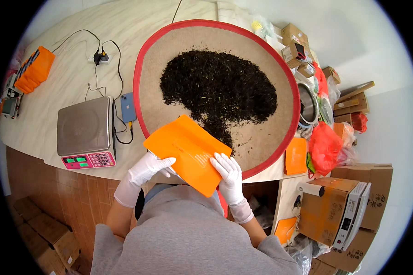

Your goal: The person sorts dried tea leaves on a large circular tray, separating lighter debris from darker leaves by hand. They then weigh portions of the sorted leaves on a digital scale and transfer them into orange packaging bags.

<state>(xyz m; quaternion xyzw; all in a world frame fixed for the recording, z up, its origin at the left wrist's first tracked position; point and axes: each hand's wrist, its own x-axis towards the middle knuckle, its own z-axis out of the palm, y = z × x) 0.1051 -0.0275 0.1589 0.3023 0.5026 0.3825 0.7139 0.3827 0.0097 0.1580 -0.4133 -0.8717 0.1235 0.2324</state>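
Note:
An orange pouch [184, 153] is held up in front of me, above the near edge of a round woven tray [152, 82] with a red rim. My left hand [147, 167], in a white glove, grips the pouch at its lower left side, thumb on top. My right hand [230, 176], gloved too, holds its right edge with the fingers over the front. Behind the pouch, a heap of dark, dry tea leaves [220, 82] spreads over the tray, and a narrow tongue of leaves runs toward me, partly hidden by the pouch.
Left of the tray stand a digital scale [85, 126] and a blue phone [128, 108] with black cables. Orange pouches [36, 68] are stacked far left. To the right are a metal pot [307, 104], a red plastic bag [326, 147], another orange pouch [296, 156] and cardboard boxes [328, 211].

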